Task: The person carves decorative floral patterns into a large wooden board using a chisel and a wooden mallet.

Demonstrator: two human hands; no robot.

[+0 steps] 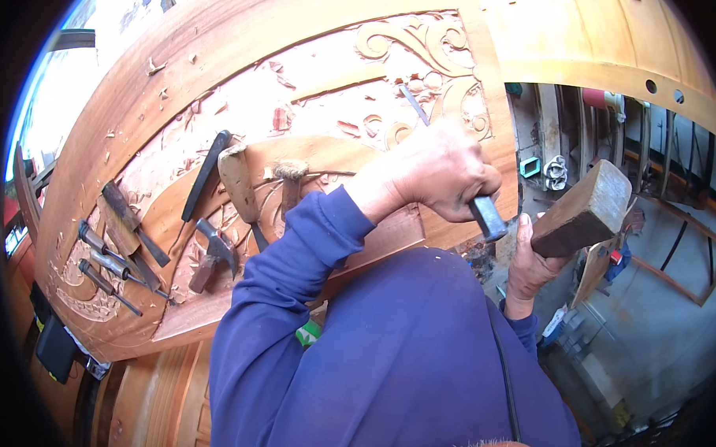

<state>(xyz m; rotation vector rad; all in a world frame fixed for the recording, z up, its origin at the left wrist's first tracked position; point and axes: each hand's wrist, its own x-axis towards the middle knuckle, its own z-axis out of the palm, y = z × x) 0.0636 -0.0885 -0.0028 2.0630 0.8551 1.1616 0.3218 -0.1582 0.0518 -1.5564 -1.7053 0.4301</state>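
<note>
My left hand point(451, 173) is closed around a chisel point(490, 219). Its dark handle end sticks out below the fist, and its narrow blade points up-left at the carved scrollwork point(415, 44) of a wooden panel point(233, 39). Just right of the chisel's butt, my right hand point(529, 265) grips a blocky wooden mallet point(582, 212), raised off the panel's right edge. Most of the right fingers are behind the mallet; the thumb points up beside it. The cutting tip lies among shavings near the scrolls, and its exact contact is hard to see.
Several carving tools lie on the panel's left part, among them a dark-handled tool point(206, 177), a wooden-handled chisel point(238, 180), a round-headed brush point(291, 171) and a hammer point(217, 244). Wood chips point(282, 118) are scattered around. Another wooden board point(604, 34) stands at upper right.
</note>
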